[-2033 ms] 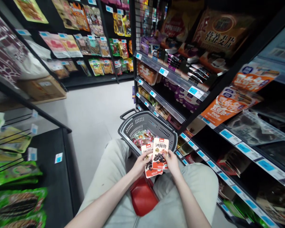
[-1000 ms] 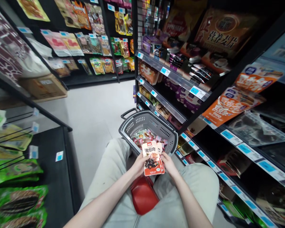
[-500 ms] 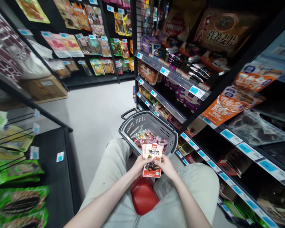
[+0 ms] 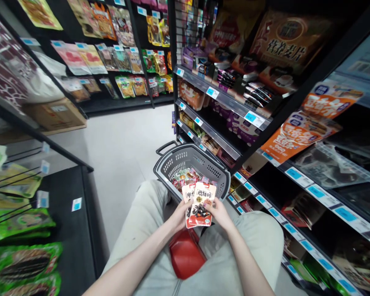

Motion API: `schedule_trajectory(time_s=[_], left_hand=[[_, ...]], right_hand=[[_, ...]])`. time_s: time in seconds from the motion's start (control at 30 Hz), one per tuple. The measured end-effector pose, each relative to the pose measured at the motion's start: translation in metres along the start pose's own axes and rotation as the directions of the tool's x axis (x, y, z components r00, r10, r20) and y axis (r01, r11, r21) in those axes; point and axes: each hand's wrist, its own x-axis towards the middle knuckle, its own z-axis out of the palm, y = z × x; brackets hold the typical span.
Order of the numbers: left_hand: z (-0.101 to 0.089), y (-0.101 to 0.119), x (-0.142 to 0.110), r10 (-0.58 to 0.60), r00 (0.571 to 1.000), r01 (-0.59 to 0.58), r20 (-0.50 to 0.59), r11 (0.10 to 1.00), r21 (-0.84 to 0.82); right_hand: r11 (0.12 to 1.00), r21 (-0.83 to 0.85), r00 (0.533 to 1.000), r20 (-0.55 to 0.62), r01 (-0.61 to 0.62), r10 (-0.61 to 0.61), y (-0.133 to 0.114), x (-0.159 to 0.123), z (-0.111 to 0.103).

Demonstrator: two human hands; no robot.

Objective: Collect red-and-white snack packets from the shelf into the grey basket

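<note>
Two cream-and-red snack packets are fanned out between my hands, over the near rim of a grey shopping basket (image 4: 160,172). My left hand (image 4: 179,214) is closed on the left snack packet (image 4: 188,193), which is partly covered by the other one. My right hand (image 4: 219,213) grips the edge of the right snack packet (image 4: 205,191), whose printed front faces up. Inside the basket lie several small snack packets (image 4: 185,176), mostly red and green. A red bag (image 4: 186,255) rests between my legs, just below my hands.
Shelves with price tags (image 4: 222,102) rise on the right, close to the basket. Orange packets (image 4: 292,135) stick out from them. A low black shelf (image 4: 77,234) with green bags (image 4: 27,263) stands at left. Farther back are a cardboard box (image 4: 55,115) and hanging snacks (image 4: 123,57).
The stacked packets have been spread apart into a fan. My right hand has shifted slightly right with the front packet, and the one behind now shows at left.
</note>
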Motion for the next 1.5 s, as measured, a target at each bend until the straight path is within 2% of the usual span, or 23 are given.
schedule_trajectory(time_s=[0.07,0.2,0.3,0.4,0.47,0.57,0.67,0.73,0.8,0.9,1.0,1.07,1.13,1.2,1.27,1.4,1.5], left_hand=[[-0.001,-0.002,0.002,0.011,0.998,-0.01,-0.054,1.0,0.018],[-0.005,-0.003,0.005,0.082,0.98,-0.069,-0.18,0.995,0.076],[-0.007,-0.003,0.007,0.139,0.968,-0.112,-0.209,0.985,0.134],[-0.008,-0.006,0.008,0.196,0.961,-0.151,-0.197,0.964,0.219],[-0.01,-0.009,0.008,0.223,0.96,-0.167,-0.166,0.94,0.297],[-0.011,-0.011,0.008,0.249,0.96,-0.185,-0.127,0.907,0.377],[-0.01,-0.01,0.008,0.232,0.964,-0.183,-0.133,0.935,0.305],[-0.009,-0.008,0.006,0.176,0.975,-0.147,-0.135,0.968,0.204],[-0.007,-0.007,0.005,0.129,0.984,-0.112,-0.126,0.985,0.133],[-0.005,-0.006,0.002,0.1,0.988,-0.086,-0.114,0.989,0.118],[-0.005,-0.006,0.001,0.086,0.991,-0.071,-0.098,0.986,0.151],[-0.005,-0.006,0.001,0.082,0.993,-0.066,-0.085,0.982,0.175],[-0.005,-0.006,0.001,0.081,0.994,-0.066,-0.075,0.981,0.185],[-0.003,-0.006,0.0,0.088,0.994,-0.073,-0.068,0.978,0.193],[-0.002,-0.005,-0.001,0.083,0.995,-0.071,-0.047,0.975,0.209],[-0.004,-0.002,0.0,0.049,0.998,-0.04,-0.046,0.983,0.178],[-0.009,0.003,0.002,-0.038,0.997,0.042,-0.07,0.998,0.057]], right_hand=[[0.999,-0.04,1.0,-0.027,-0.015,0.014,0.002,0.001,-0.002],[0.982,-0.182,0.987,-0.159,-0.048,0.018,-0.001,0.004,-0.012],[0.973,-0.214,0.957,-0.289,-0.086,0.021,-0.008,0.002,-0.02],[0.941,-0.324,0.92,-0.391,-0.099,-0.037,-0.017,-0.004,-0.019],[0.902,-0.425,0.923,-0.373,-0.08,-0.094,-0.022,-0.01,-0.012],[0.886,-0.464,0.973,-0.203,0.006,-0.113,-0.022,-0.014,0.002],[0.929,-0.363,0.996,-0.028,0.072,-0.088,-0.018,-0.013,0.012],[0.936,-0.332,0.993,0.009,0.116,-0.12,-0.016,-0.012,0.013],[0.911,-0.376,0.983,0.0,0.169,-0.183,-0.017,-0.011,0.013],[0.822,-0.537,0.962,-0.071,0.186,-0.264,-0.023,-0.013,0.011],[0.729,-0.679,0.925,-0.218,0.084,-0.31,-0.028,-0.014,0.005],[0.707,-0.707,0.903,-0.295,0.013,-0.312,-0.029,-0.013,-0.001],[0.733,-0.68,0.925,-0.26,0.028,-0.278,-0.028,-0.011,-0.007],[0.804,-0.59,0.962,-0.172,0.074,-0.214,-0.025,-0.009,-0.013],[0.871,-0.488,0.979,-0.149,0.05,-0.139,-0.022,-0.008,-0.017],[0.945,-0.323,0.967,-0.251,-0.046,-0.038,-0.017,-0.003,-0.026],[0.969,-0.221,0.914,-0.406,-0.11,0.011,-0.016,0.001,-0.036]])
